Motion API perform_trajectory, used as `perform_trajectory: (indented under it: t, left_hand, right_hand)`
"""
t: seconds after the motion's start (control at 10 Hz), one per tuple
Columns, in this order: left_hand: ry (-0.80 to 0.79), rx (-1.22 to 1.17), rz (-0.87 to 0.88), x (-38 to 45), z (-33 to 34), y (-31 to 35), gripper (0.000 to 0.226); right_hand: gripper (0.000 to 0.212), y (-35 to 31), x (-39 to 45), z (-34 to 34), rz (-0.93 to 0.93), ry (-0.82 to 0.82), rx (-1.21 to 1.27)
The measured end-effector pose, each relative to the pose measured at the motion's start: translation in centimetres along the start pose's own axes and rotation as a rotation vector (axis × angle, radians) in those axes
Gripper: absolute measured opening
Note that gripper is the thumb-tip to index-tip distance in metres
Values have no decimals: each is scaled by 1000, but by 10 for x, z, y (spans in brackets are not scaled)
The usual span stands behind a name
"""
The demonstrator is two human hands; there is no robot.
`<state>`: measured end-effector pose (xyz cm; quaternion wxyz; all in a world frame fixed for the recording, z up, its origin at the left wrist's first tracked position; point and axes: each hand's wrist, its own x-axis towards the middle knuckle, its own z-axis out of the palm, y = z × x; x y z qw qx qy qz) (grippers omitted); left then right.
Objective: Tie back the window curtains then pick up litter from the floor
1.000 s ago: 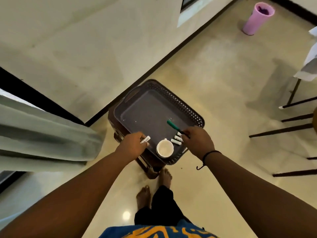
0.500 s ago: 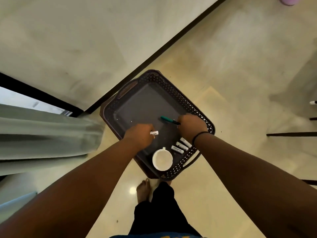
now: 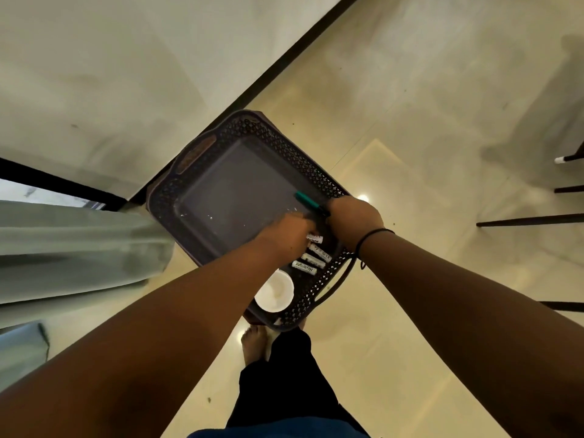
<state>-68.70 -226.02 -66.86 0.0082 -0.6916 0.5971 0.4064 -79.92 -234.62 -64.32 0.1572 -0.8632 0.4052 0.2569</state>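
Note:
A dark perforated tray (image 3: 221, 147) stands on a low stool by the wall. Both my hands are over its right part. My left hand (image 3: 289, 237) holds a white battery (image 3: 314, 239) at its fingertips, just above three more white batteries (image 3: 311, 259) lying in a row on the tray. My right hand (image 3: 354, 218) grips a green pen (image 3: 308, 200) whose tip points up-left over the tray. A white cup (image 3: 275, 294) sits in the tray's near corner, partly behind my left forearm. The pale green curtain (image 3: 79, 248) hangs at the left, beside the window.
Cream floor tiles spread to the right, with dark chair legs (image 3: 531, 220) at the right edge. The wall and its black skirting (image 3: 284, 67) run diagonally behind the tray. My bare foot (image 3: 252, 343) stands just below the tray.
My left hand has carried its battery rightward to the row of batteries. My right hand moved up with the green pen. The camera has come closer over the tray.

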Motion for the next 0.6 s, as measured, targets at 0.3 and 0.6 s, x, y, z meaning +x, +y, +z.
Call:
perform_trajectory:
  t: [0.3, 0.6]
  left_hand:
    - [-24, 108, 20, 16, 3, 22, 21]
    - [159, -64, 51, -33, -7, 4, 29]
  right_hand:
    - [16, -2, -1, -4, -27, 19, -137]
    - [24, 1, -21, 3, -104, 133, -59]
